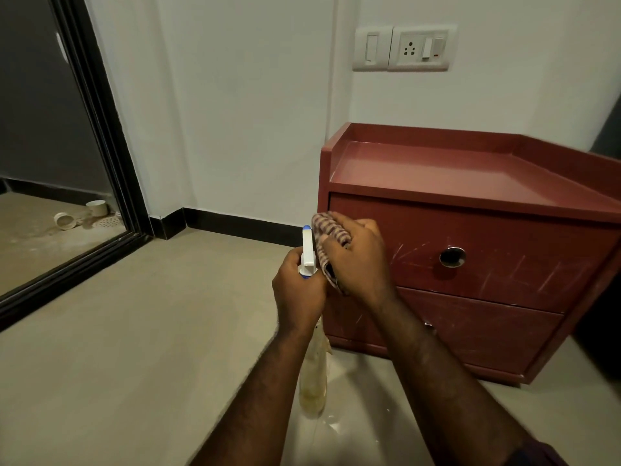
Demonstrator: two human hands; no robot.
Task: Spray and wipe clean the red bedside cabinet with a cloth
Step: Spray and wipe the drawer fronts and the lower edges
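Note:
The red bedside cabinet stands against the white wall at the right, with two drawers and pale scratch marks on its front. My left hand grips the neck of a clear spray bottle with a white and blue trigger head; the bottle hangs down between my forearms. My right hand is closed on a bunched checked cloth, held right beside the spray head and in front of the cabinet's left front corner.
A black-framed sliding door stands at the left, with white pipe fittings on the floor beyond it. A switch and socket plate is on the wall above the cabinet. Beige tiled floor spreads left of my arms.

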